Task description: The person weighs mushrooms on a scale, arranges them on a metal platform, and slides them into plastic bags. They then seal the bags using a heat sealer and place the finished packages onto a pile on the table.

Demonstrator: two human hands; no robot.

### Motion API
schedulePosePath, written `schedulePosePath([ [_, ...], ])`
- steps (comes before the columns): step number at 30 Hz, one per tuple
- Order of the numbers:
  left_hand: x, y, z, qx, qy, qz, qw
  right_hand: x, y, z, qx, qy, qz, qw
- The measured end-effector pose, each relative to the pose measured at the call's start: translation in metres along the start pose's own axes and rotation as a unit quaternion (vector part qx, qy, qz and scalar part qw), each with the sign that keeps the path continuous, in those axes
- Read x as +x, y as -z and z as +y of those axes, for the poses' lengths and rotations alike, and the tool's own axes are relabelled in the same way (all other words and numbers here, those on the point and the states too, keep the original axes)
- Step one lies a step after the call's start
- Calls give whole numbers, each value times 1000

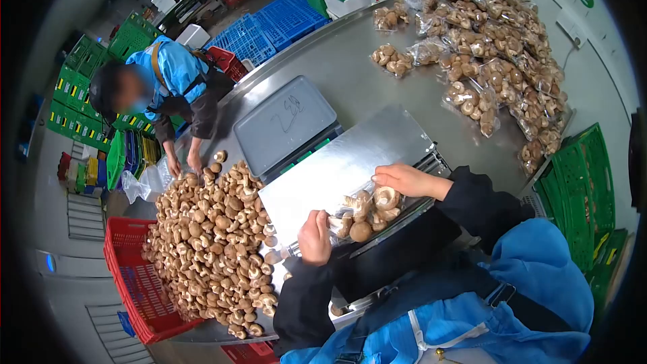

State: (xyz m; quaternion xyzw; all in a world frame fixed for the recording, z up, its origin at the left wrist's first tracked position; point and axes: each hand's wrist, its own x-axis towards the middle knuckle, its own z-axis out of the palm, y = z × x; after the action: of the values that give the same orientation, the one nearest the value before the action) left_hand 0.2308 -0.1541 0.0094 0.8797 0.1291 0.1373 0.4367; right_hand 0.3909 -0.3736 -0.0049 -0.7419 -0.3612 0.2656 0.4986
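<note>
A clear plastic bag of mushrooms (362, 231) is stretched between my two hands at the near edge of a flat metal plate (296, 207). My left hand (315, 238) is closed on the bag's left end. Across from it, my right hand (407, 181) grips the other end, thumb and fingers together. Brown caps and pale stems show through the film. To the left lies a big heap of loose mushrooms (209, 229), reaching close to the plate.
Many filled mushroom bags (499, 47) are piled at the right of the steel table (357, 61). A grey lidded box (286, 121) stands behind the plate. A red crate (128, 263) is by the heap. A co-worker (178, 77) reaches into its far end. Green crates (576, 182) stand right.
</note>
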Motion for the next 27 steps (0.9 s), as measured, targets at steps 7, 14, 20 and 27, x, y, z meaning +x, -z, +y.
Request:
schedulePosePath([
  [7,-63,17,44,-273,307,-103,906,-64,-12,-25,172,-117,-29,978],
  [14,-130,-61,-48,-17,155,-54,986,-119,-55,37,159,-314,6,936],
  [20,-166,-82,-61,-32,214,48,975,-151,-65,58,244,-317,146,905],
  [27,-195,-85,-61,-207,154,166,952,-173,-71,52,398,-219,201,868],
])
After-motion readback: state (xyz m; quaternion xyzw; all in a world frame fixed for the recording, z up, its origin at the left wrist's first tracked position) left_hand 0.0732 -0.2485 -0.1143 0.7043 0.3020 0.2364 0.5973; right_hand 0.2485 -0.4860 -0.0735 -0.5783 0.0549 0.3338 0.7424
